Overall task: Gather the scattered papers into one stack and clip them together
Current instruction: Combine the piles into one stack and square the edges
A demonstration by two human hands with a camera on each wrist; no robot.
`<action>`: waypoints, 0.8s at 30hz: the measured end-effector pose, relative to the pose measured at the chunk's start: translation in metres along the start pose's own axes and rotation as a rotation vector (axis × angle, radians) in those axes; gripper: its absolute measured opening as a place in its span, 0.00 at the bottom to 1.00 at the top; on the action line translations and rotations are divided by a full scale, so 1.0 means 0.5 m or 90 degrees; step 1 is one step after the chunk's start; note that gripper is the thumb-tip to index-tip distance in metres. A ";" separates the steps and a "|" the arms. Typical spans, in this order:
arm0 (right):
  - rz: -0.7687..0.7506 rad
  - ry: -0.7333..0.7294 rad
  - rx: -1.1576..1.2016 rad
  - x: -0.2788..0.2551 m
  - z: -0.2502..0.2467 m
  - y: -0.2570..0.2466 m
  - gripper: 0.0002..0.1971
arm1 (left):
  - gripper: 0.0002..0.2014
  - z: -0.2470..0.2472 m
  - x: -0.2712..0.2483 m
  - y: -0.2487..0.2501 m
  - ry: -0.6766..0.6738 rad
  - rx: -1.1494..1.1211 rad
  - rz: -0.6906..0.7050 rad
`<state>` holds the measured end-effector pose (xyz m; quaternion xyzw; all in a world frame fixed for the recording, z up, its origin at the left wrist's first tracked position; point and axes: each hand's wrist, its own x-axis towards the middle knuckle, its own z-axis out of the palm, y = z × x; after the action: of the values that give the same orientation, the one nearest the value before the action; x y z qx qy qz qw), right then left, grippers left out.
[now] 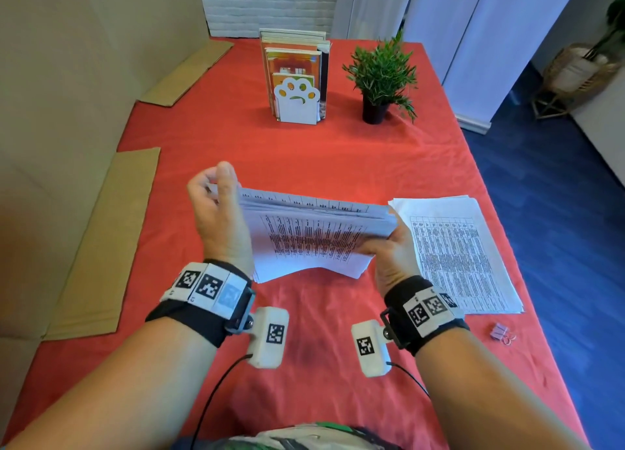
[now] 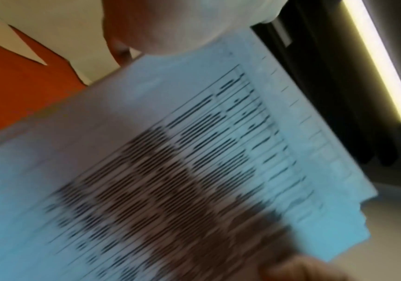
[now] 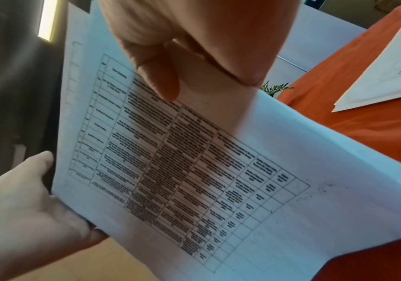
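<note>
A stack of printed papers (image 1: pixel 314 236) stands tilted on its lower edge just above the red tablecloth (image 1: pixel 304 152). My left hand (image 1: pixel 216 185) holds its left edge with curled fingers and the thumb up. At the right edge, my right hand (image 1: pixel 389 243) grips the stack, thumb on the printed face. The right wrist view shows that thumb (image 3: pixel 161 79) on the table print of the papers (image 3: pixel 218 180), with the left hand (image 3: pixel 26 199) at the far edge. Blurred paper (image 2: pixel 194 152) fills the left wrist view. A second paper stack (image 1: pixel 456 253) lies flat to the right. A pink binder clip (image 1: pixel 500 333) lies near it.
At the back stand books in a white paw-shaped bookend (image 1: pixel 296 77) and a potted plant (image 1: pixel 380 77). Flat cardboard pieces (image 1: pixel 101 240) lie along the left side. The table's right edge drops to a blue floor (image 1: pixel 558 212).
</note>
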<state>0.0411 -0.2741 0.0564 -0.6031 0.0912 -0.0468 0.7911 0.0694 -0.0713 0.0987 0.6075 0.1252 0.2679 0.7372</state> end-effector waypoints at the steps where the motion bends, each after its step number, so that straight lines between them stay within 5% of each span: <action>1: -0.007 -0.005 -0.007 0.000 0.000 -0.003 0.21 | 0.14 0.006 0.008 0.009 0.023 0.000 -0.003; 8: -0.062 -0.026 0.003 -0.003 0.009 -0.024 0.28 | 0.03 0.018 0.003 0.013 -0.033 0.000 0.108; 11: -0.191 -0.015 -0.035 -0.002 0.012 -0.026 0.42 | 0.21 -0.009 -0.004 -0.003 -0.154 0.018 0.131; 14: -0.361 0.016 -0.220 0.002 0.018 -0.025 0.48 | 0.33 -0.047 0.003 -0.043 -0.261 0.074 0.083; 17: -0.504 0.013 -0.380 0.013 0.016 -0.023 0.39 | 0.37 -0.062 0.004 -0.079 -0.280 0.147 0.016; 21: -0.522 0.010 -0.391 0.015 0.016 -0.024 0.32 | 0.32 -0.059 0.003 -0.106 -0.249 0.122 -0.060; 24: -0.542 0.030 -0.382 0.017 0.016 -0.023 0.36 | 0.30 -0.050 0.002 -0.112 -0.239 0.086 -0.090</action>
<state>0.0517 -0.2710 0.0686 -0.7859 -0.1352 -0.3494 0.4920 0.0709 -0.0565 0.0391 0.6844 0.0459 0.0887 0.7223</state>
